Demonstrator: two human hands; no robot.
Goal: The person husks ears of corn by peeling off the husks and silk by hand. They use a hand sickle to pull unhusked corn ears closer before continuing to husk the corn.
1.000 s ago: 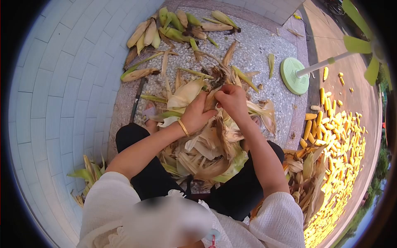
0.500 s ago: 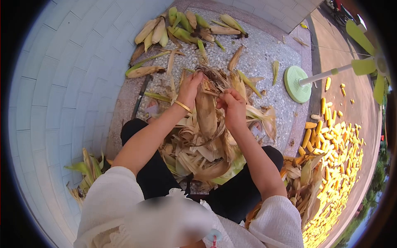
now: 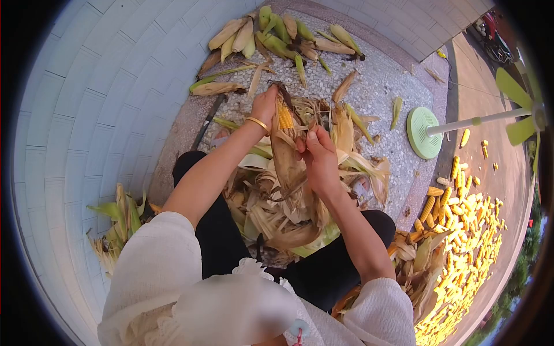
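Observation:
An ear of corn [image 3: 285, 117] in a dry brown husk is held upright between my hands, its yellow kernels bared near the tip. My left hand [image 3: 265, 107], with a gold bangle at the wrist, is closed around the ear's upper left side. My right hand [image 3: 318, 151] pinches a strip of husk at the ear's right side, fingers closed. Dark silk shows at the tip. Below the ear, a heap of loose husks [image 3: 283, 222] lies between my knees.
Unhusked ears [image 3: 283, 32] lie on the speckled floor [image 3: 378, 75] at the back. A green-based fan [image 3: 424, 132] stands right, beside many bare yellow cobs [image 3: 467, 242]. More husks [image 3: 424, 259] lie by my right knee. A tiled wall [image 3: 86, 144] runs along the left.
The husk on the held ear has opened, baring yellow kernels. My right hand has moved slightly down with a husk strip. The view has shifted, so the surroundings sit further right and lower.

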